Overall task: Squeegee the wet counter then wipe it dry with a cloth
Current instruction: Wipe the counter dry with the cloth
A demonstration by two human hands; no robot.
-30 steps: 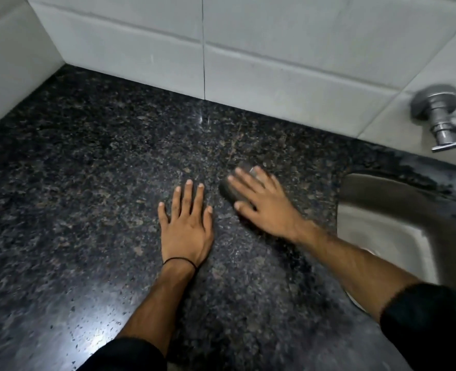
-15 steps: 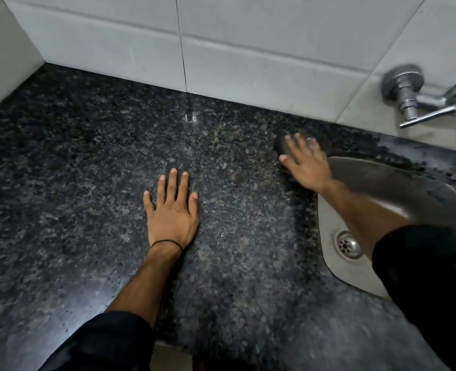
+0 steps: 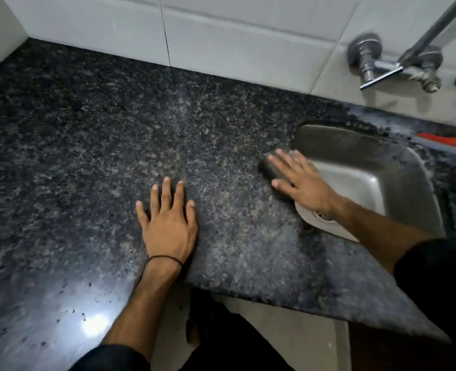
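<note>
The dark speckled granite counter [image 3: 93, 145] fills most of the head view. My left hand [image 3: 168, 223] lies flat on it with fingers spread, a thin black band at the wrist. My right hand [image 3: 299, 180] presses with straight fingers on a small dark cloth [image 3: 268, 167] at the left rim of the steel sink [image 3: 355, 167]. Most of the cloth is hidden under the hand. A red and grey tool [image 3: 446, 141], possibly the squeegee, lies on the counter behind the sink at the right edge.
White wall tiles [image 3: 221, 30] back the counter. A metal tap [image 3: 387, 65] juts from the wall above the sink. The counter's front edge [image 3: 275, 301] runs diagonally below my hands, with the floor beneath. A bright light reflection [image 3: 93, 328] shows at bottom left.
My right hand has slid the cloth from the counter's middle rightwards to the sink, then nearer along its left rim. My left hand has stayed flat on the counter.
</note>
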